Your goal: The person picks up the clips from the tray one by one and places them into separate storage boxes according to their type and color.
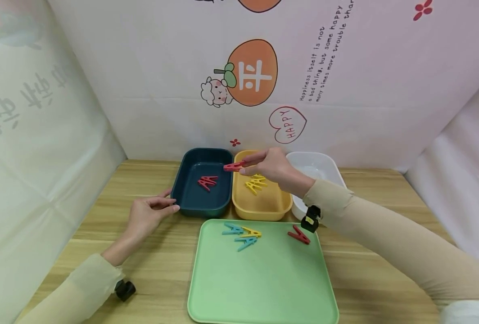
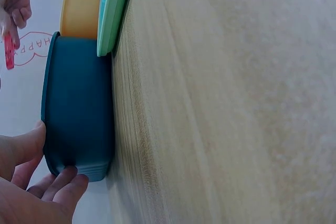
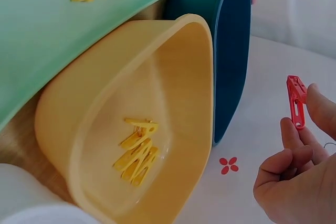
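Observation:
My right hand [image 1: 275, 167] pinches a red clothespin [image 1: 233, 167] between thumb and fingers, over the border of the dark blue bin [image 1: 203, 212] and the yellow bin [image 1: 262, 216]. In the right wrist view the held clothespin [image 3: 296, 100] hangs in the air beyond the bins. At the dark blue bin's near left corner, my left hand [image 1: 148, 216] holds its wall, thumb at the rim and fingers lower down in the left wrist view. Red clothespins [image 1: 207, 182] lie in the dark blue bin, and several yellow clothespins [image 3: 137, 153] lie in the yellow one.
A green tray [image 1: 264, 283] sits in front of the bins. On it are two blue clothespins [image 1: 245, 243], a yellow clothespin [image 1: 250, 231] and a red clothespin [image 1: 299, 235]. A white bin [image 1: 316, 158] stands at the right, partly behind my right forearm. A printed cloth hangs behind.

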### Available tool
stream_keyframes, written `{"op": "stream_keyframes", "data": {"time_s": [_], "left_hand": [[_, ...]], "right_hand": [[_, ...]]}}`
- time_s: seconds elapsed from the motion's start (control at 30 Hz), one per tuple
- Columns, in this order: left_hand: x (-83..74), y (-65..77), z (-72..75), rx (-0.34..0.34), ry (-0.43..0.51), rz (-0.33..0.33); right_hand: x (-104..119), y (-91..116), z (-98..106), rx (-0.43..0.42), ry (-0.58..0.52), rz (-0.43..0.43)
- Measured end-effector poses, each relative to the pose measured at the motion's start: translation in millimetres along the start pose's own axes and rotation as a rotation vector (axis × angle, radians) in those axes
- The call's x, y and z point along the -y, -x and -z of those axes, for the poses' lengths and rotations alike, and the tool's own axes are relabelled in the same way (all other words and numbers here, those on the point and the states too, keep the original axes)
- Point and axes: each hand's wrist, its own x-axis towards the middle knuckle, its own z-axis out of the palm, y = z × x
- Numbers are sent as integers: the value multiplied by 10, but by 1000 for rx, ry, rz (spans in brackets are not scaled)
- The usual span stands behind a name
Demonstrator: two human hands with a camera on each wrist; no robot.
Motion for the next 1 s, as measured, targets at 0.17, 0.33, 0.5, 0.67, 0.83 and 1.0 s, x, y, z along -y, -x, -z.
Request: {"op": "stream_keyframes", "data": {"time_s": [0.17,0.33,0.5,0.67,0.83,1.0], "left_hand": [[0,-5,2,4,5,4],[4,-13,1,4,2,3],[16,-20,-2,2,5,2],[35,-18,-1,3,2,0],[39,-11,-1,3,-6,3],[32,-20,4,2,-16,1]], "right_hand": [[56,-105,-112,-7,63,-9],[93,-215,-256,3,123,-4],[159,-304,-403,18,152,12],[225,-396,-528,24,144,36],[256,-487,-640,22,116,45],[278,-560,-748,25,120,45]]}}
